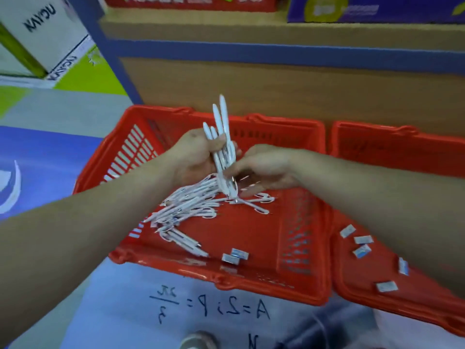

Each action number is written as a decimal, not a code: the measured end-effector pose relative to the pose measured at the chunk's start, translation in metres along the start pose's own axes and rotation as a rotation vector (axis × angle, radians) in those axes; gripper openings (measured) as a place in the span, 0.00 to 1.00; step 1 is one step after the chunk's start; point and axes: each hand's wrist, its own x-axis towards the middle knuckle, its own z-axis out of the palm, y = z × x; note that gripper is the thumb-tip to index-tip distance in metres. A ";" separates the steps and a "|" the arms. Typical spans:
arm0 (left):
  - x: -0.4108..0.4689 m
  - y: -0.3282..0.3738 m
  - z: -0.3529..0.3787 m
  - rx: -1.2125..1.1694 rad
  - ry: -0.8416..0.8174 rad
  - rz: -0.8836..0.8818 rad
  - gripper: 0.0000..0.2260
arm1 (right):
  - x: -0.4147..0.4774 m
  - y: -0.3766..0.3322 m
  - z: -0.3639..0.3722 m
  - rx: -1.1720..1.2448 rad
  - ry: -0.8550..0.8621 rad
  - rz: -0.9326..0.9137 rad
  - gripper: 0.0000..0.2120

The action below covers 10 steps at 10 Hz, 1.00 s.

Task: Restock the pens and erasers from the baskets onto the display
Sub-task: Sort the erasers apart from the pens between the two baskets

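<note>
A red basket (130, 157) on the floor holds a heap of white pens (191, 205) and two small erasers (235, 256). My left hand (193, 154) is closed around a bunch of white pens (221, 137) that stand upright over the basket. My right hand (264, 167) reaches in from the right, its fingers at the lower ends of that bunch; whether it grips a pen I cannot tell. A second red basket (357, 147) to the right holds several loose erasers (362, 241).
A wooden display unit with a blue band (276, 54) rises right behind the baskets, with red and purple boxes on its shelf. White cartons (45, 31) stand at the far left. The floor has blue graphics and handwritten marks. A shoe tip (198, 341) shows at the bottom.
</note>
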 end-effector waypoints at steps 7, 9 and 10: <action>0.035 -0.151 -0.024 1.110 -0.240 0.079 0.30 | 0.123 0.120 0.031 -0.957 0.493 0.166 0.24; 0.031 -0.157 -0.033 1.095 -0.344 0.287 0.16 | 0.126 0.118 0.030 -0.781 0.754 -0.025 0.14; 0.026 -0.147 -0.032 0.936 -0.389 0.222 0.19 | 0.135 0.114 0.011 -0.670 0.806 -0.036 0.19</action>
